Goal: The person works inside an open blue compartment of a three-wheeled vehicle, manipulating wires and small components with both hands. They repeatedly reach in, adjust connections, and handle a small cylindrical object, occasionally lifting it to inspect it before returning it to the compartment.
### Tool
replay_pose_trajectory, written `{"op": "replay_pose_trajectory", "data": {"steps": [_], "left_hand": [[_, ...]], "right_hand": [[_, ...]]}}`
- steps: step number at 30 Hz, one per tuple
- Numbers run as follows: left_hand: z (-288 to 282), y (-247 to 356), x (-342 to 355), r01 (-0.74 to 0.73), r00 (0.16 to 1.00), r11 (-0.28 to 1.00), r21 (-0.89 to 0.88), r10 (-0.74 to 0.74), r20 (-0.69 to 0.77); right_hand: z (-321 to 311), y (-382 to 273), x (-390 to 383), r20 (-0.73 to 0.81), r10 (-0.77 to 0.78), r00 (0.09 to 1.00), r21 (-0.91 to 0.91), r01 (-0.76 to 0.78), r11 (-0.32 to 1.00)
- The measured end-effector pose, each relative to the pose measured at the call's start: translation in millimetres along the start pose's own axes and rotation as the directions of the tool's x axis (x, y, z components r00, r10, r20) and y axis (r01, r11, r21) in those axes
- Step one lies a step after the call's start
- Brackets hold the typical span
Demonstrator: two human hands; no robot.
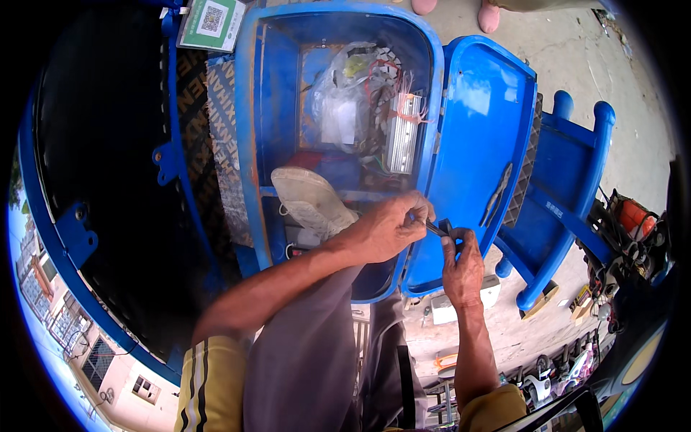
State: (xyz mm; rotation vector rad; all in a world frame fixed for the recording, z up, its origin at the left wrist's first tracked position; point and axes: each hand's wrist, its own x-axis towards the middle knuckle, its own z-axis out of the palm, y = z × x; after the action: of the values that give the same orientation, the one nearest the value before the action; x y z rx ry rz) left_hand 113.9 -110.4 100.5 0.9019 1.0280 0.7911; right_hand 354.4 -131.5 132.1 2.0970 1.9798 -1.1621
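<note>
My left hand point(402, 225) pinches the left end of a thin dark piece point(433, 227), over the right edge of an open blue metal box point(255, 86). My right hand point(458, 255) grips a small black part at that piece's other end; its exact kind is too small to tell. My shoe point(306, 198) rests inside the box, near a red-and-blue item. Beyond it lie a clear plastic bag point(331, 93) with loose bits and a silver finned metal unit point(403, 140) with wires. A dark slim tool point(497, 194) lies on the opened blue lid point(479, 108).
A black seat point(101, 144) in a blue frame fills the left side. A green-and-white code card point(205, 29) is at the top. A blue tubular frame point(568, 165) stands right, with vehicles and cartons on the ground beyond. Another person's feet point(489, 16) are at the top edge.
</note>
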Motion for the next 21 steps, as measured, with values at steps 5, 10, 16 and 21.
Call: {"op": "replay_pose_trajectory", "data": {"steps": [5,10,16,21], "left_hand": [[-46,19,12,0.290,0.946,0.886,0.362,-0.210,-0.246],[-102,41,39,0.333,0.942,0.720,0.609,-0.279,-0.187],[-125,20,67,0.366,0.864,0.424,0.828,-0.485,-0.134],[-143,16,86,0.252,0.853,0.474,0.844,-0.521,0.037]], "right_hand": [[-13,-44,-2,0.237,0.064,0.969,0.139,-0.099,0.985],[15,-96,-6,0.198,-0.027,0.980,0.321,-0.039,0.946],[43,-121,5,0.285,0.057,0.957,0.568,-0.216,0.794],[50,-121,11,0.398,0.127,0.909,0.703,-0.391,0.595]]}}
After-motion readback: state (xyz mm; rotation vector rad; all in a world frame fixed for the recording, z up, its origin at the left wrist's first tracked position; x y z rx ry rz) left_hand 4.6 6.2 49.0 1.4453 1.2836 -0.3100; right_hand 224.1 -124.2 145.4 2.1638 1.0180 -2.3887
